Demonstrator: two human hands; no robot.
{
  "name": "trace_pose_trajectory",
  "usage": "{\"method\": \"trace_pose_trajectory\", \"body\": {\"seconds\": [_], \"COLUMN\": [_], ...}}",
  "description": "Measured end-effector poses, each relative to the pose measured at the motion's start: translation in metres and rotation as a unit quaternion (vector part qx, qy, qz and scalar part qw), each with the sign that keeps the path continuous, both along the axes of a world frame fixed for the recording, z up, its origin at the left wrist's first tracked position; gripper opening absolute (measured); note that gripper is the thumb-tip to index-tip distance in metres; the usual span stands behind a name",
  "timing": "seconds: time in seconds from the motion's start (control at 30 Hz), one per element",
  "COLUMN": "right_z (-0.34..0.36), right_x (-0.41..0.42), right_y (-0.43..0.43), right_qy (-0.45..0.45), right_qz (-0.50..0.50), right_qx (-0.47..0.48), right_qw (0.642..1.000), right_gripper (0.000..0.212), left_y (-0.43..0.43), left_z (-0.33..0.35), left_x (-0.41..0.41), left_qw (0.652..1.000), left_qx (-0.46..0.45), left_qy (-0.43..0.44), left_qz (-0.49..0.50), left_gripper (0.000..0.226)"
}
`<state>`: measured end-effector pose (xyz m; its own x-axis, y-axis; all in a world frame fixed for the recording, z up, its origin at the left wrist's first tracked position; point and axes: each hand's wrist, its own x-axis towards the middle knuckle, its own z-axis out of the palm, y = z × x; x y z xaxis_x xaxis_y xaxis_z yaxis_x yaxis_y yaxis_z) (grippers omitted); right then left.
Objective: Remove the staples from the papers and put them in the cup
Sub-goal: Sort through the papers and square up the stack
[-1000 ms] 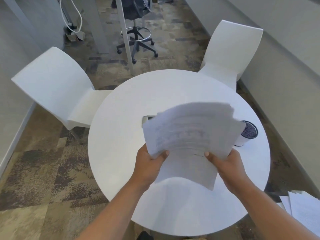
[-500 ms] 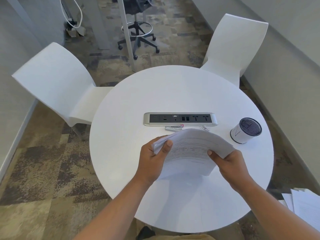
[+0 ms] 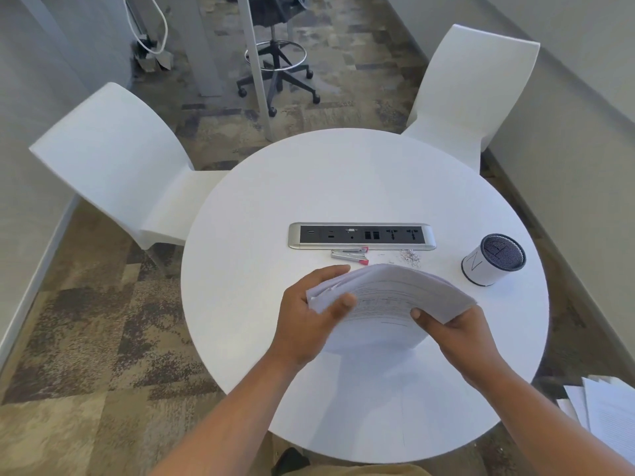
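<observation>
A patterned carpet (image 3: 103, 338) surrounds a round white table (image 3: 268, 207) with two white chairs (image 3: 113, 159). On it, the left hand (image 3: 305, 324) and right hand (image 3: 457, 341) grip the papers (image 3: 395, 297); beyond lie a power strip (image 3: 362, 235), the cup (image 3: 493, 260), a staple remover (image 3: 350, 255), loose staples (image 3: 410, 257).

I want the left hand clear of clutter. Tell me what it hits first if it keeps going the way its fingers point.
The left hand points up and right past the papers. Probably the staple remover first, then the power strip; depth is uncertain.
</observation>
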<state>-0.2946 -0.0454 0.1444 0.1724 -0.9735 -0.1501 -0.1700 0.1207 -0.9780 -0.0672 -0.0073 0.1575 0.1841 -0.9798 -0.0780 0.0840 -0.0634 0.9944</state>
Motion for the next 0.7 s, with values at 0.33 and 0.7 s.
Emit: {"method": "trace_pose_trajectory", "body": {"seconds": [0.33,0.7], "right_z": [0.071,0.047], "right_x": [-0.006,-0.027], "right_y": [-0.008,-0.017], "right_qy": [0.336,0.118], "right_qz": [0.058,0.036], "right_qx": [-0.250,-0.086], "right_qw": [0.906,0.989], "right_gripper": [0.091,0.009], "left_y": [-0.003,-0.003], "left_z": [0.004,0.000], "left_x": [0.008,0.039], "left_qw": [0.942,0.928], "left_qx": [-0.158,-0.106], "left_qy": [-0.287,-0.315], "left_qz": [-0.070,0.171], "left_gripper": [0.024,0.106]}}
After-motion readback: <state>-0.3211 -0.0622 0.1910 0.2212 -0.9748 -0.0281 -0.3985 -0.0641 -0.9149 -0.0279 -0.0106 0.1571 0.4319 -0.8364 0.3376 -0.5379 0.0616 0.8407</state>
